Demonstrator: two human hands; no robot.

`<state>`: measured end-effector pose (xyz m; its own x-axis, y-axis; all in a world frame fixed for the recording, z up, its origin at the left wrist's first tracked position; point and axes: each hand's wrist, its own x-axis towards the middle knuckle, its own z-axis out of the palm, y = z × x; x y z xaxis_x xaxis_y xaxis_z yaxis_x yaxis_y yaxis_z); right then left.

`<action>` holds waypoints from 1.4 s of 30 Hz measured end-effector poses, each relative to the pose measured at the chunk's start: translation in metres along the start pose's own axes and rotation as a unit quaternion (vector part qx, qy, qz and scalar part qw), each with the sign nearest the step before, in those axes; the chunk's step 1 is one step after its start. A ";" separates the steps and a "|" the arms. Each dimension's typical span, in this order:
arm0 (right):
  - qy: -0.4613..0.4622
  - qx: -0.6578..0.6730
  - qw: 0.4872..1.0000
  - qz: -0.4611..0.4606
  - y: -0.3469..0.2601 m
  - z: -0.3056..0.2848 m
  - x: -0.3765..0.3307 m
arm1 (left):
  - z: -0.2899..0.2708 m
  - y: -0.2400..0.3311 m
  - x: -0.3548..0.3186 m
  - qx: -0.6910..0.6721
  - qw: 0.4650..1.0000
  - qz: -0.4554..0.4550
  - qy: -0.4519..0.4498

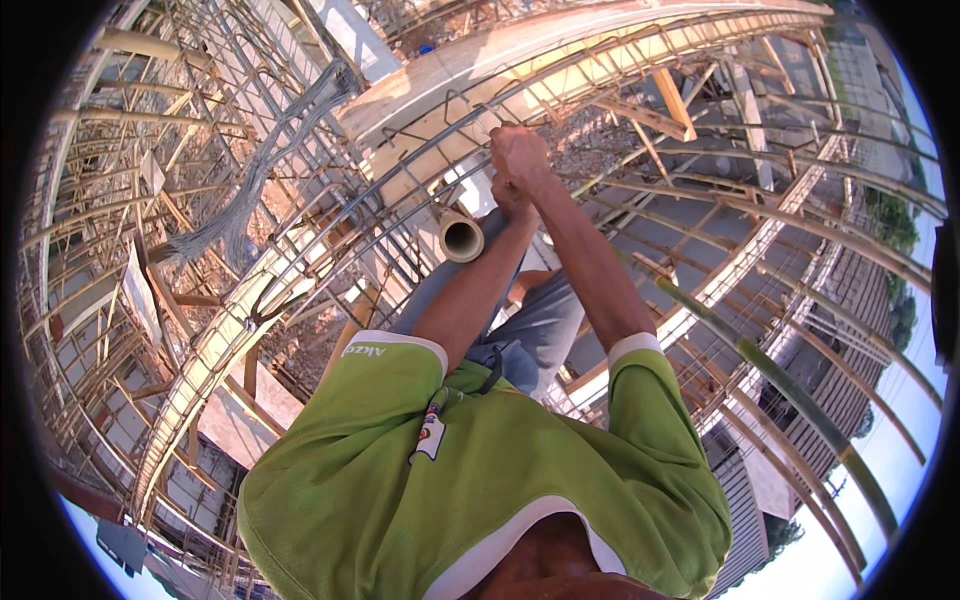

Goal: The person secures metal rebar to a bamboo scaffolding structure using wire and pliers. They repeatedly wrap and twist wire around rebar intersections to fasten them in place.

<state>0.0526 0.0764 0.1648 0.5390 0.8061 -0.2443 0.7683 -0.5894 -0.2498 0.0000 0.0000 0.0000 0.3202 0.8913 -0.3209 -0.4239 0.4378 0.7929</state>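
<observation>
My right hand [519, 153] is closed, stretched out at the rebar cage [440, 133] along the wooden formwork. Just below it, my left hand [513, 199] is also closed, close against the right wrist. Whatever either hand grips is hidden by the fingers. Bent stirrup ends of the cage stick up just left of the right hand. The open end of a bamboo pole [461, 238] points up beside my left forearm.
A bundle of grey tie wire [265, 165] drapes over the bars at left. A dark pincer-like tool [262, 314] rests on the lower-left beam cage. Long bamboo poles [780, 380] cross at right. A wooden board [420, 85] edges the formwork, with open gaps below the bars.
</observation>
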 end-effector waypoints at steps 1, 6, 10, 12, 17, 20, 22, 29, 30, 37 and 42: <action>0.008 -0.009 0.999 -0.039 0.007 0.003 0.000 | 0.003 0.005 -0.003 0.021 1.000 0.015 -0.003; 0.011 -0.007 0.995 -0.102 0.013 -0.004 0.011 | 0.024 0.026 0.016 0.100 0.991 0.085 0.013; 0.049 0.111 0.992 -0.040 0.016 0.005 0.004 | 0.037 0.048 0.012 0.137 0.982 0.124 0.027; 0.105 0.184 0.977 -0.027 0.012 0.006 0.000 | 0.039 0.060 0.008 0.155 0.975 0.160 0.017; 0.094 0.228 0.969 -0.034 0.017 0.008 0.004 | 0.018 0.046 0.008 0.217 0.970 0.104 -0.017; 0.055 0.339 0.939 -0.011 0.025 0.000 0.000 | 0.024 0.051 0.010 0.255 0.950 0.174 0.036; 0.005 0.452 0.891 0.030 0.037 0.003 -0.001 | 0.028 0.054 0.010 0.279 0.951 0.129 0.037; 0.073 0.580 0.809 0.063 0.048 0.009 -0.013 | 0.038 0.063 0.008 0.210 0.978 0.009 0.004; 0.126 0.480 0.868 0.008 0.041 0.003 -0.012 | 0.028 0.047 0.016 0.195 0.980 0.033 -0.013; 0.162 0.331 0.927 0.072 0.041 -0.011 -0.014 | 0.045 0.077 0.004 0.338 0.935 0.066 -0.082; 0.160 0.507 0.843 0.086 0.050 0.009 -0.011 | 0.044 0.076 0.014 0.390 0.915 0.074 -0.076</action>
<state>0.0816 0.0374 0.1469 0.8028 0.5812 -0.1332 0.0672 -0.3101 -0.9483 0.0095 0.0402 0.0782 0.4466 0.8817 -0.1521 0.2419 0.0447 0.9693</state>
